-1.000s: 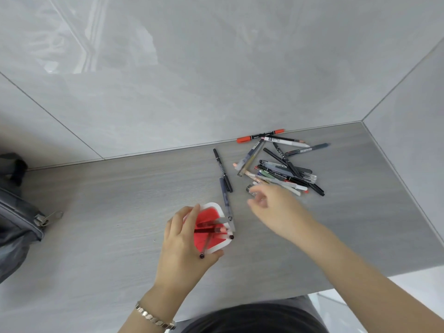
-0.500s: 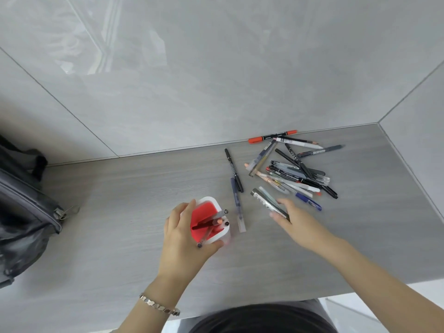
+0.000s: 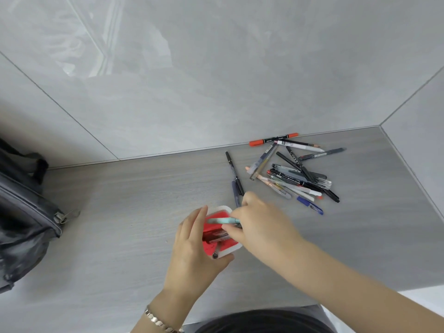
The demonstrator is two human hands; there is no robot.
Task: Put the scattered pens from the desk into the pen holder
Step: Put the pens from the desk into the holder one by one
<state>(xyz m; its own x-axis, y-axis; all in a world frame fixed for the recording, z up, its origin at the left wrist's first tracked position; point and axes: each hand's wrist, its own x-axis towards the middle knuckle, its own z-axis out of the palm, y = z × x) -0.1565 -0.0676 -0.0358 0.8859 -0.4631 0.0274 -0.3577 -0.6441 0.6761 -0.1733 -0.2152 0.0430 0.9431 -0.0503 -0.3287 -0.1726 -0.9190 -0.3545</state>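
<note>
A white pen holder (image 3: 227,251) with a red inside stands near the desk's middle, with a few pens in it. My left hand (image 3: 192,246) wraps its left side. My right hand (image 3: 260,224) is over the holder's right rim and grips a pale teal pen (image 3: 222,221) that lies across the opening. A pile of several pens (image 3: 292,180) lies at the back right. Two dark pens (image 3: 234,173) lie apart from the pile, just behind my right hand.
A dark grey bag (image 3: 22,212) sits at the desk's left edge. Grey tiled walls close the desk at the back and right. An orange marker (image 3: 272,139) lies against the back wall. The desk's front edge (image 3: 264,308) runs just before my body.
My right hand picked a pen from beside the pile and carried it left to the holder's opening. My left hand stayed on the holder.
</note>
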